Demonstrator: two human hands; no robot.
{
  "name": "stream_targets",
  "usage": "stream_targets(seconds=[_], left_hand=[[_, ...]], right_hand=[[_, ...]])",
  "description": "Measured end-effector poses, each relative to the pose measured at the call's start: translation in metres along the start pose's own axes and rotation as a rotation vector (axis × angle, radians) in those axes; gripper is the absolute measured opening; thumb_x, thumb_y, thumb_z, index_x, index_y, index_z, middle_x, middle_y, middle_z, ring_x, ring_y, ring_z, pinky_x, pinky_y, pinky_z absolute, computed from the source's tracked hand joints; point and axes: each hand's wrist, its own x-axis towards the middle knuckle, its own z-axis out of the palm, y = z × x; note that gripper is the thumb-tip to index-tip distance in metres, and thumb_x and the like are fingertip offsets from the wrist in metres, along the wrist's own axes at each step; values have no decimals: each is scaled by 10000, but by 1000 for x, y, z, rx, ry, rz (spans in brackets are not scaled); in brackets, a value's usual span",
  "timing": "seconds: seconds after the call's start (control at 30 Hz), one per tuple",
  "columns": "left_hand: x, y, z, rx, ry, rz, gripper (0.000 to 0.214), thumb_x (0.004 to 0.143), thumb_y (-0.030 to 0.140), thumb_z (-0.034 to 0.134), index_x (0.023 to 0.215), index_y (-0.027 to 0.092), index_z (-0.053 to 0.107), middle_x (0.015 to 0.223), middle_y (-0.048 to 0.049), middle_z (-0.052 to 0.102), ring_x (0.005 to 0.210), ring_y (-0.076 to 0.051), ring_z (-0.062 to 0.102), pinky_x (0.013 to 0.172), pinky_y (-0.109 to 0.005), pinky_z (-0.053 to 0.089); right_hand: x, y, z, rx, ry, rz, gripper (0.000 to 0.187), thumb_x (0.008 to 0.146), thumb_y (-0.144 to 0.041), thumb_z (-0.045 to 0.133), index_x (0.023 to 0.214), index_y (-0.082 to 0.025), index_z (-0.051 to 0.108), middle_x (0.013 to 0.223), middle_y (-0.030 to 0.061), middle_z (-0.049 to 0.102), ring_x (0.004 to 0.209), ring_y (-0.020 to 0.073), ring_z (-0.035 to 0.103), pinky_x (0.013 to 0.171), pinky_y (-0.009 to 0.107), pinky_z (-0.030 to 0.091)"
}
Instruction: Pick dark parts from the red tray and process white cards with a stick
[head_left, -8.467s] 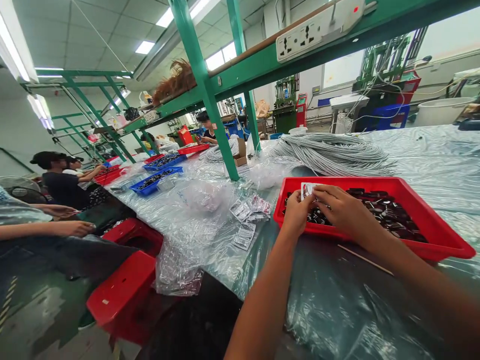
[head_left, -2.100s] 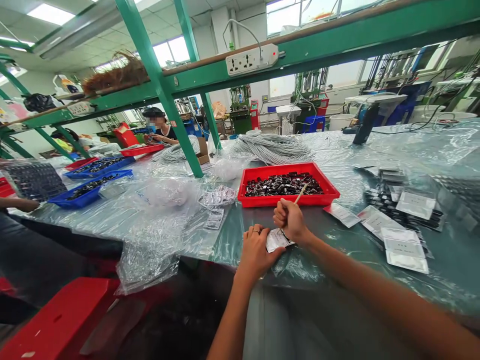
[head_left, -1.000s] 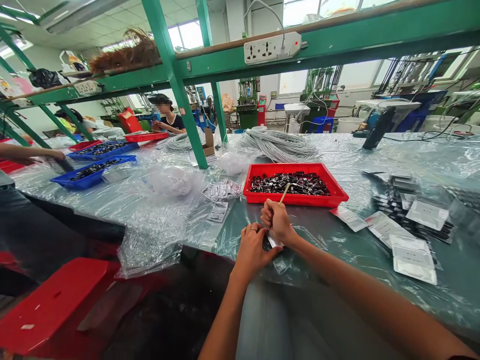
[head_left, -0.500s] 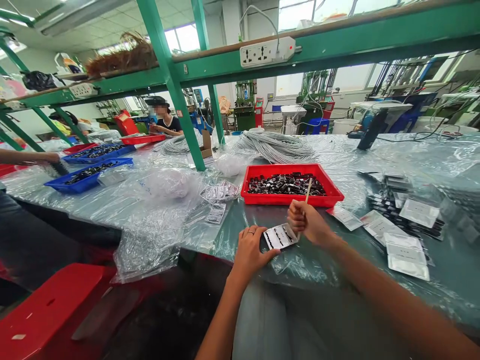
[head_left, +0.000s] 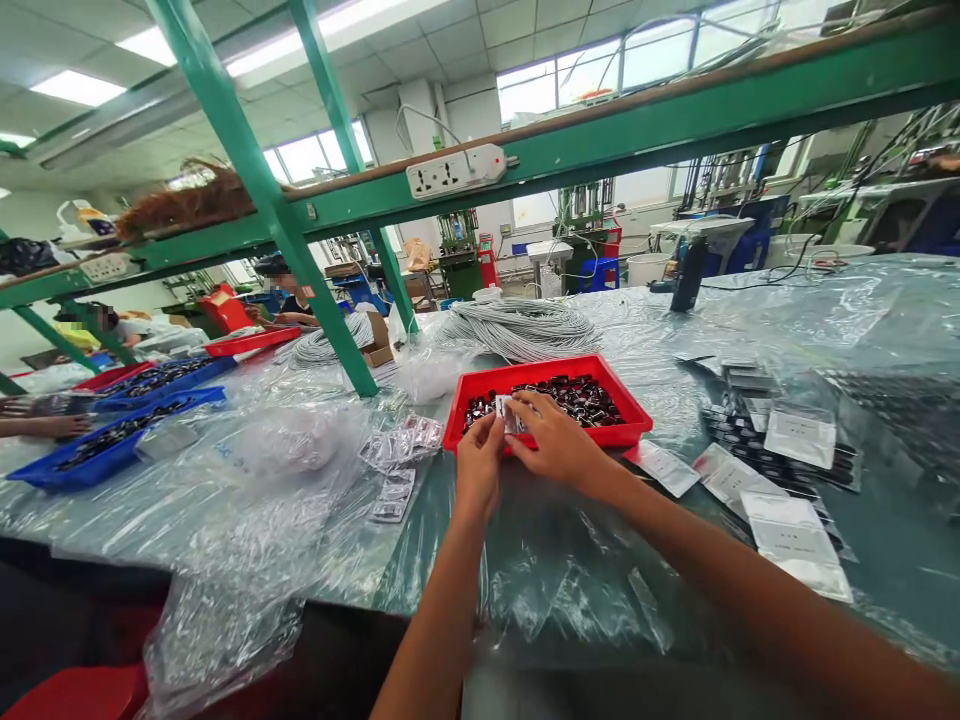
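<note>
As they meet at the rim of the tray (head_left: 628, 425), left hand (head_left: 478, 468) and right hand (head_left: 556, 448) both pinch one pouch (head_left: 504, 411). Packs (head_left: 401, 442) lie left of tray.

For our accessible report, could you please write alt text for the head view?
The left hand and right hand hold a small packet over the near edge of a red tray of dark parts on a plastic-covered table.

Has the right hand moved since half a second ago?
Yes. The right hand went forward and left: before short of the red tray, now over its near left edge.
</note>
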Motion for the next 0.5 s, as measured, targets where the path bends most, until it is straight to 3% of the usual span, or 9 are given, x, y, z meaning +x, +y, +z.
stream_targets(seconds=[0.1,0.23,0.37,0.5], left_hand=[[44,-3,13,-114,-20,46,404,653,454,838,898,166,696,886,-30,700,853,-144,658,857,-296,501],[84,-6,19,-171,-90,80,346,575,334,884,825,186,697,839,-5,702,763,-109,639,787,-256,501],[93,-12,18,-142,-113,79,332,519,285,912,745,195,686,788,4,710,722,-112,637,712,-235,502],[89,-21,11,83,-60,155,315,604,342,881,813,181,709,818,-24,729,789,-149,667,772,-268,515]], right_hand=[[39,21,12,126,66,79,406,894,-254,606,1286,-148,621,1317,204,610,1233,325,579,1086,480,460],[59,53,22,324,163,131,379,877,-289,663,1224,-138,646,1259,176,658,1178,288,625,995,458,526],[58,68,25,377,113,134,304,842,-222,690,1138,-152,694,1164,142,720,1047,248,685,857,363,565],[61,64,19,134,-25,256,137,847,-160,615,892,-108,733,853,122,757,744,209,684,723,300,507]])
